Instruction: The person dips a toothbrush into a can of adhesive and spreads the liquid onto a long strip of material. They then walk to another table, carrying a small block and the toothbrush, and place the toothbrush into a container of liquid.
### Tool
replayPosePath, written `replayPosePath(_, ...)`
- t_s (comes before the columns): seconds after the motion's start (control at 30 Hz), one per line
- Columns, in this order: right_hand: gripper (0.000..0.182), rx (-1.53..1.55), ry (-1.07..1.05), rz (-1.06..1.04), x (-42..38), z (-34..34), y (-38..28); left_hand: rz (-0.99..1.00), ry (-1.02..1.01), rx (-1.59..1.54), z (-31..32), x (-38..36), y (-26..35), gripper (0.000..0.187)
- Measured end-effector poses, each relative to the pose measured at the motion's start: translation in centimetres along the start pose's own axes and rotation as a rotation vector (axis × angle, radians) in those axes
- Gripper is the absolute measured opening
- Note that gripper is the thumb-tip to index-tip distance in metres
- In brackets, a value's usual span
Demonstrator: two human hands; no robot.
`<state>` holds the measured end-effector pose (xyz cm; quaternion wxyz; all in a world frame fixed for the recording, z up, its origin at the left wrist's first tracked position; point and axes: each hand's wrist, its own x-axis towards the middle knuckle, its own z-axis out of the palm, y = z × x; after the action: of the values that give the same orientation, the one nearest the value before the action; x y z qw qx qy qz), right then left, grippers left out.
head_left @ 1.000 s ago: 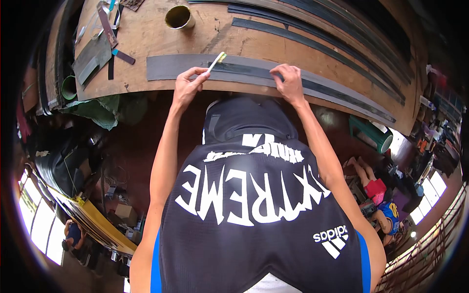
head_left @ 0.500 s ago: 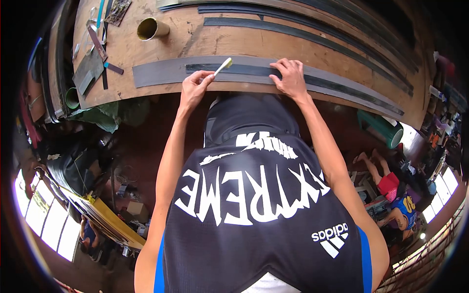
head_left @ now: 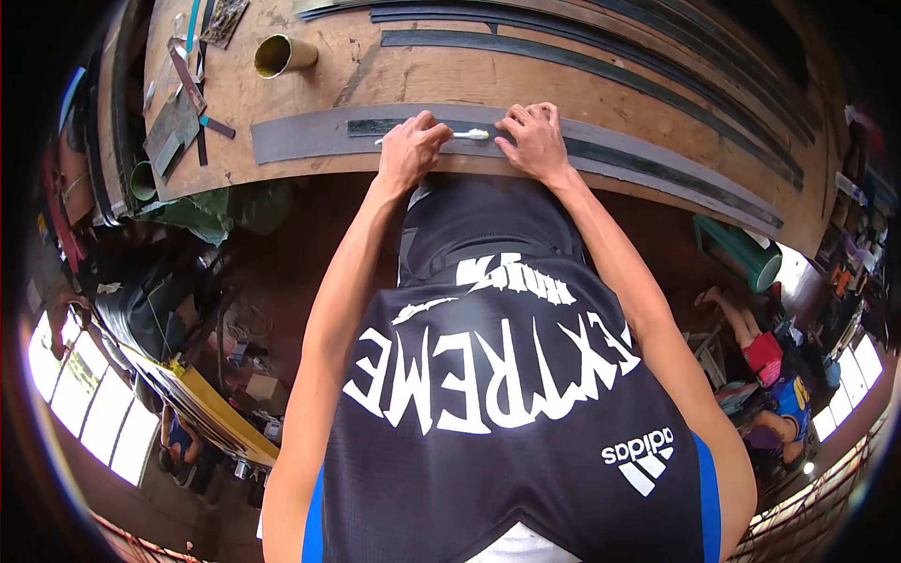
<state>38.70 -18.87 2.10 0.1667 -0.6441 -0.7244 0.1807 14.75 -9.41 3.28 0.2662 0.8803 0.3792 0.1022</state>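
One white brush [head_left: 466, 135] lies in the closed fingers of the left hand [head_left: 411, 152], with its bristles pointing toward the right hand [head_left: 536, 144], just beside. The right fingers are curled over a dark strip [head_left: 374, 128] on a grey band [head_left: 291, 138]; whether they pinch it, I cannot tell. A can [head_left: 297, 56] stands farther beyond the left fingers.

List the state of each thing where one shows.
Long grey strip, lying on brown wooden table
Narrow black strip, flat along the grey strip
Slim white brush, held nearly level
Left hand, gripping the brush
Right hand, curled near the brush
Brown cylindrical container, open
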Motion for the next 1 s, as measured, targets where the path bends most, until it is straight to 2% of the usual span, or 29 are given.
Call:
replayPosePath(0.03, 0.022, -0.014, 0.012, 0.007, -0.1, 0.1, -0.1, 0.056, -0.018, 0.093, 0.3, -0.1, -0.7, 0.010)
replayPosePath(0.1, 0.020, -0.031, 0.026, 0.009, -0.2, 0.1, -0.3, 0.033, -0.028, 0.116, -0.8, -0.3, -1.7, 0.011)
replayPosePath(0.23, 0.017, -0.066, 0.040, 0.022, -0.2, 0.1, -0.7, -0.151, -0.131, 0.250, -4.1, -1.7, -4.0, 0.009)
replayPosePath(0.3, 0.018, -0.078, 0.039, 0.022, -0.3, -0.1, -1.0, -0.163, -0.136, 0.267, -6.4, -2.5, -4.6, 0.010)
replayPosePath(0.37, 0.016, -0.115, 0.055, 0.012, -0.1, -0.3, -1.4, -0.297, -0.149, 0.297, -9.2, -3.4, -4.8, 0.008)
replayPosePath(0.5, 0.014, -0.103, 0.047, -0.001, 0.1, -0.4, -2.5, -0.539, 0.135, 0.101, -13.9, -6.5, -7.1, 0.011)
replayPosePath(0.57, 0.013, -0.174, -0.023, -0.049, 0.2, -0.1, -2.2, -0.545, 0.219, 0.043, -14.7, -8.5, -8.9, 0.016)
replayPosePath(0.67, 0.010, -0.196, -0.037, -0.081, 0.2, -0.5, -2.3, -0.726, 0.442, -0.380, -14.6, -11.6, -10.8, 0.021)
replayPosePath(0.7, 0.009, -0.209, -0.062, -0.066, 0.3, -0.8, -2.5, -0.756, 0.473, -0.478, -14.3, -12.5, -11.5, 0.021)
replayPosePath(0.83, 0.009, -0.212, -0.106, -0.067, 1.2, -2.4, -3.1, -0.834, 0.578, -0.549, -12.9, -15.5, -13.1, 0.020)
replayPosePath(0.9, 0.011, -0.136, -0.157, 0.038, 2.3, -3.0, -3.7, -0.908, 0.642, -0.651, -13.5, -15.7, -12.3, 0.019)
replayPosePath(1.0, 0.018, -0.103, -0.095, 0.100, 6.4, -3.4, -5.8, -0.901, 0.678, -0.749, -13.7, -16.8, -12.7, 0.019)
